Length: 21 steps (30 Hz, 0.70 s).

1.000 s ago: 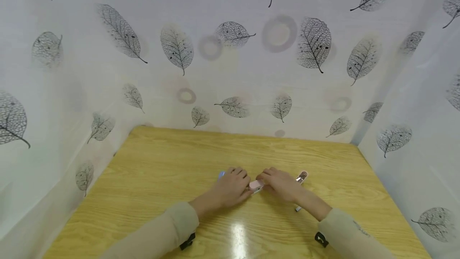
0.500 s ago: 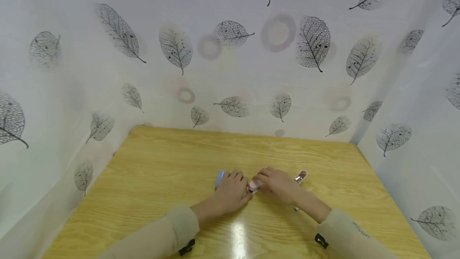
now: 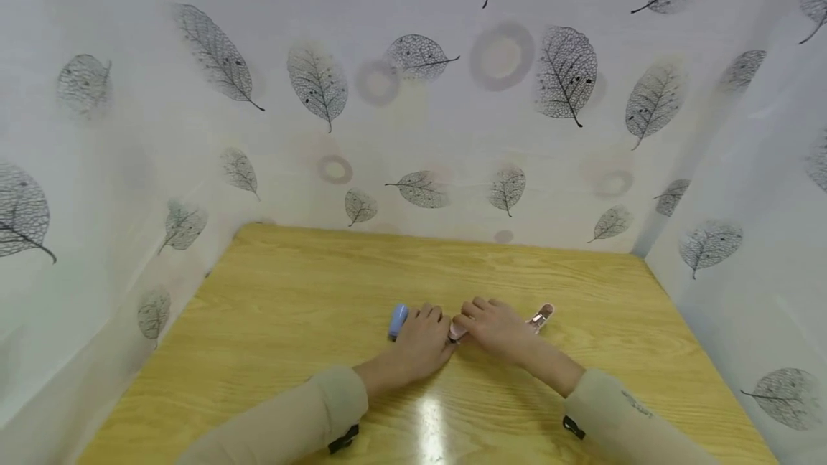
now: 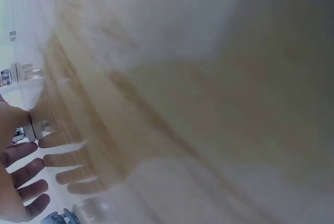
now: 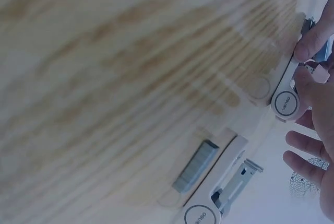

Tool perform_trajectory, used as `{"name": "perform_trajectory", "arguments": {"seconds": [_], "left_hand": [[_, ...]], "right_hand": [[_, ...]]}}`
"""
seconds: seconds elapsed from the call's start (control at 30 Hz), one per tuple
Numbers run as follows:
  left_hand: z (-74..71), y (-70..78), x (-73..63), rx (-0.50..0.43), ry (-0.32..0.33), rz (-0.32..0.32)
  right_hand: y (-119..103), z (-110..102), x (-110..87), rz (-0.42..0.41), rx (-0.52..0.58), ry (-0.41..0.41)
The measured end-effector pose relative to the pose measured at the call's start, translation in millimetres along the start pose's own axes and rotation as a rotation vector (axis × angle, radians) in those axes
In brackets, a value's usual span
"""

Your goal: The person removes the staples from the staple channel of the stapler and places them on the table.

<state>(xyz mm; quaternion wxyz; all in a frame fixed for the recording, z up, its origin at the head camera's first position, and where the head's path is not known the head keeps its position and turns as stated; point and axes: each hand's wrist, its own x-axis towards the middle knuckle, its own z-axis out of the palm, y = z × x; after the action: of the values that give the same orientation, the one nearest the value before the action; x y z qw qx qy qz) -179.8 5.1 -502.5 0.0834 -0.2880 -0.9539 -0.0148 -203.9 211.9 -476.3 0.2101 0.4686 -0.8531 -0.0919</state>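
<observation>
A pale pink stapler (image 3: 456,331) lies between my two hands near the middle of the table. My right hand (image 3: 500,330) grips its round-logo end, thumb and fingers on either side in the right wrist view. My left hand (image 3: 423,341) holds the opposite end, its thumb (image 5: 312,42) against the stapler; the fingertips' exact hold is partly hidden. A blue stapler (image 3: 398,321) lies just left of my left hand. Beyond my right wrist lies another pink stapler (image 3: 543,316), its arm swung open in the right wrist view.
Beside the opened stapler sits a grey strip of staples (image 5: 195,166). The wood-grain table (image 3: 310,285) is bordered by leaf-patterned hangings (image 3: 439,128) at the back and both sides.
The held stapler has turned slightly, and my right hand covers more of it. My left hand shows more of the blue stapler. The small grey piece by my right wrist is now hidden.
</observation>
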Motion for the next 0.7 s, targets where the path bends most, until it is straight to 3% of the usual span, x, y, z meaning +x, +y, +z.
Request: {"name": "perform_trajectory", "arguments": {"seconds": [0.3,0.47,0.7], "left_hand": [[2.9,3.3,1.5,0.008,0.027,-0.018],[2.0,3.5,2.3,0.012,0.007,-0.023],[1.7,3.5,2.4,0.038,0.021,-0.019]], "right_hand": [[0.7,0.4,0.7,-0.008,-0.081,0.002],[1.3,0.8,1.5,-0.016,-0.109,-0.009],[3.0,0.3,0.6,0.014,-0.077,-0.049]]}}
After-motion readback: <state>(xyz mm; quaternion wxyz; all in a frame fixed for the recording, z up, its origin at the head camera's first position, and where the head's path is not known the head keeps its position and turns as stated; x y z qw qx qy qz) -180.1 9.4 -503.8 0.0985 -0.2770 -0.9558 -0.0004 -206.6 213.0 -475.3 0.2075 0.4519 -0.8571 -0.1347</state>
